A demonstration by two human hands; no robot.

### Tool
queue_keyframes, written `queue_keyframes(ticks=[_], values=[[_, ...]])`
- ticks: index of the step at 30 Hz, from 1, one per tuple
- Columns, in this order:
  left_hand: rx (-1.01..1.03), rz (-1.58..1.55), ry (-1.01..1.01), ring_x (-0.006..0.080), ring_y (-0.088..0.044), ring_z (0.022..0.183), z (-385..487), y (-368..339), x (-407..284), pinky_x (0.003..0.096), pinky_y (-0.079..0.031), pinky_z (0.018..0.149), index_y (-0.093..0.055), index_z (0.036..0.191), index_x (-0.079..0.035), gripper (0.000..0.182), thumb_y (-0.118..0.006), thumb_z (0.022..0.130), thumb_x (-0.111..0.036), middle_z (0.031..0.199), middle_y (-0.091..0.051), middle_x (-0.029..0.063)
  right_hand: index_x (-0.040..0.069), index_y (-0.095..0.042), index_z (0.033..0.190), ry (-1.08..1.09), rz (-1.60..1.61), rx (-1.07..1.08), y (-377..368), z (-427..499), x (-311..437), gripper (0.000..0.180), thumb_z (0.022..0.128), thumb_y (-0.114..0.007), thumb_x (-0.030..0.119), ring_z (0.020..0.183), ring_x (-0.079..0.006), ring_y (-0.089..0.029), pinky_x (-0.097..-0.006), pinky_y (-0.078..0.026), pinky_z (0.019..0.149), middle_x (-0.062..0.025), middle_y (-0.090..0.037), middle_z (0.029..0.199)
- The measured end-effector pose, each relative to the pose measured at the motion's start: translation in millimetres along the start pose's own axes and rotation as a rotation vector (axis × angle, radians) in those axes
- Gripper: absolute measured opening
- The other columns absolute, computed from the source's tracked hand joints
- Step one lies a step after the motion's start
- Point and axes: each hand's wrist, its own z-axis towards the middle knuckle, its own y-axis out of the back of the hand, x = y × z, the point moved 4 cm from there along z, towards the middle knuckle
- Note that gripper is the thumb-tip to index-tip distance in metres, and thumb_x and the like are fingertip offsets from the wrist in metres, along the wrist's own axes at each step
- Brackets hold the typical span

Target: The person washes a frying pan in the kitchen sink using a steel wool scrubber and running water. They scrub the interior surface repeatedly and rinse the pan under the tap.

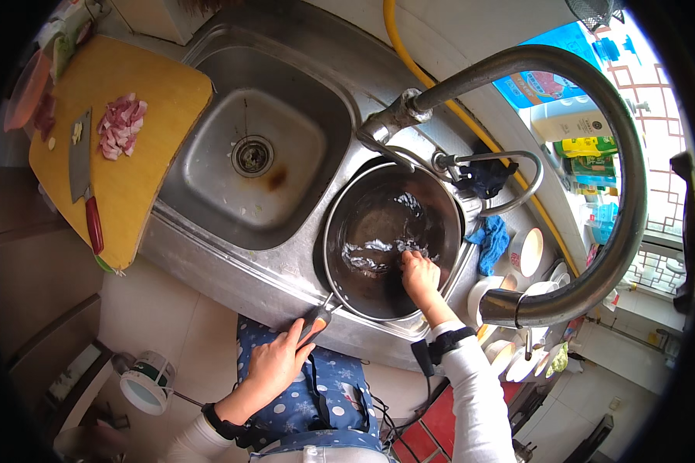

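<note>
A dark wok with a metal rim (pixel 376 214) sits over the right-hand basin of the steel sink, with shiny water or wet patches on its inner surface. My left hand (pixel 275 359) grips the wok's black and orange handle (pixel 315 321) at the counter's front edge. My right hand (pixel 421 280) is down inside the wok, its fingers bent against the inner surface at the lower right. Whether those fingers hold a small scrubber or nothing is hidden.
The left sink basin (pixel 208 191) has scraps around its drain. On a yellow cutting board (pixel 168 110) lie sliced meat (pixel 121 126) and a red-handled cleaver (pixel 81 162). A large curved faucet (pixel 631 173) arches at right, near a blue cloth (pixel 492 243) and stacked bowls (pixel 527 252).
</note>
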Motion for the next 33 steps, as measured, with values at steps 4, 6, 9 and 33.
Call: queue_keyframes(ticks=[4, 6, 9, 33], values=[[-0.082, 0.003, -0.06, 0.0362, -0.065, 0.065, 1, 2, -1, 0.0435, -0.053, 0.055, -0.047, 0.127, -0.005, 0.051, -0.062, 0.087, -0.033, 0.084, -0.066, 0.0185, 0.014, -0.057, 0.083, -0.039, 0.074, 0.211, -11, 6, 4, 0.004, 0.083, -0.056, 0.018, 0.074, -0.0295, -0.065, -0.0413, -0.052, 0.064, -0.0095, -0.064, 0.081], [-0.07, 0.003, -0.046, 0.0364, -0.065, 0.065, -1, 1, -1, 0.0435, -0.053, 0.055, -0.047, 0.127, -0.005, 0.051, -0.062, 0.087, -0.033, 0.085, -0.066, 0.0185, 0.013, -0.056, 0.084, 0.013, 0.187, 0.268, -14, 4, 14, 0.008, 0.081, -0.061, 0.019, 0.075, -0.0306, -0.065, -0.0431, -0.051, 0.066, -0.011, -0.064, 0.082], [-0.006, -0.007, 0.003, 0.0385, -0.065, 0.073, 0, -3, 1, 0.0451, -0.053, 0.061, -0.045, 0.128, -0.005, 0.052, -0.062, 0.087, -0.031, 0.095, -0.066, 0.0195, 0.012, -0.054, 0.084, -0.172, 0.097, 0.042, -4, -1, 20, 0.014, 0.079, -0.064, 0.021, 0.077, -0.0322, -0.065, -0.0455, -0.05, 0.066, -0.0098, -0.064, 0.082], [0.832, -1.195, 0.296, 0.008, -0.048, 0.048, 29, -17, 20, 0.0231, -0.043, 0.045, -0.046, 0.102, -0.005, 0.018, -0.057, 0.093, -0.017, 0.069, -0.048, 0.0001, 0.011, -0.059, 0.089, -0.018, -0.262, -0.117, 14, 26, -34, 0.011, 0.083, -0.06, 0.021, 0.088, -0.028, -0.057, -0.0404, -0.049, 0.067, -0.0097, -0.057, 0.094]])
